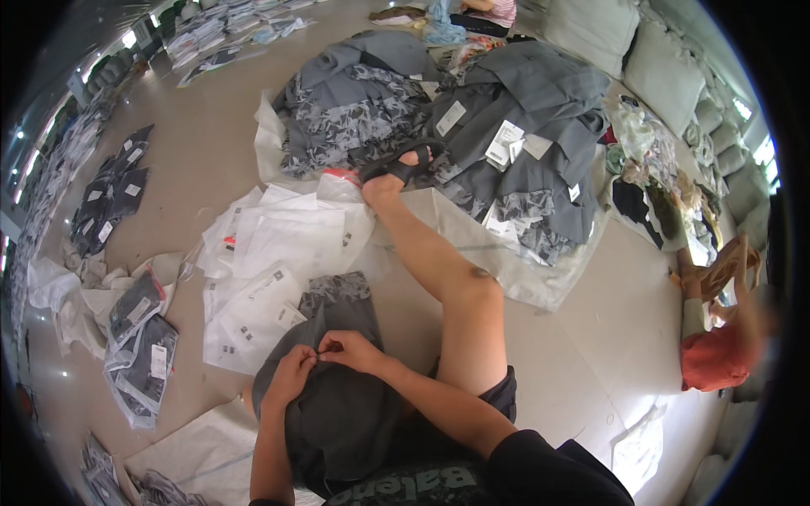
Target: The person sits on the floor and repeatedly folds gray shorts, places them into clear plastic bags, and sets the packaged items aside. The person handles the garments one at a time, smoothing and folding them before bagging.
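Observation:
A dark grey garment with a patterned grey band at its far end lies across my lap. Both hands meet over its upper part, fingertips pinched close together on the cloth. My left hand grips it from the left; my right hand pinches it just beside. What exactly sits between the fingertips is too small to make out. Just past the garment, a white paper tag lies near my left hand. White plastic bags are spread flat on the floor beyond, some overlapping.
Large heaps of grey garments with tags lie on a plastic sheet ahead, my sandalled foot against them. Bagged garments lie at left. Stuffed white sacks line the right. A person in red sits at far right.

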### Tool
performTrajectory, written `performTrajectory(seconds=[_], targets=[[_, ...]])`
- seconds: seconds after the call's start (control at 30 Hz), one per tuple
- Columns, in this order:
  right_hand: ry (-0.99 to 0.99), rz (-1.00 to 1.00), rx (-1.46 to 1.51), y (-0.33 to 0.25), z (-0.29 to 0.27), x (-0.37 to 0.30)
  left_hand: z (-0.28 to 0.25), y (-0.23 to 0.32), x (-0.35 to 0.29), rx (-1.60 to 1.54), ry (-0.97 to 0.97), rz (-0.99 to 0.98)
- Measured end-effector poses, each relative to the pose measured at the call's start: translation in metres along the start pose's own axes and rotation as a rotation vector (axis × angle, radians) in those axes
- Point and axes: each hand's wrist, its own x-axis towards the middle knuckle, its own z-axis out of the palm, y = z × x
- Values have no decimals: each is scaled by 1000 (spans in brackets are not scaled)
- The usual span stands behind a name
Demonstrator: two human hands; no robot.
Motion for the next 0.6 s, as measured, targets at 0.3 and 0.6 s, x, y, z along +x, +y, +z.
performTrajectory(seconds=[0.3,0.6], targets=[[-94,114,-60,0,-10,-2,8,19,0,27,16,-21],[-236,91,-272,-5,-21,1,17,10,-10,-1,31,15]])
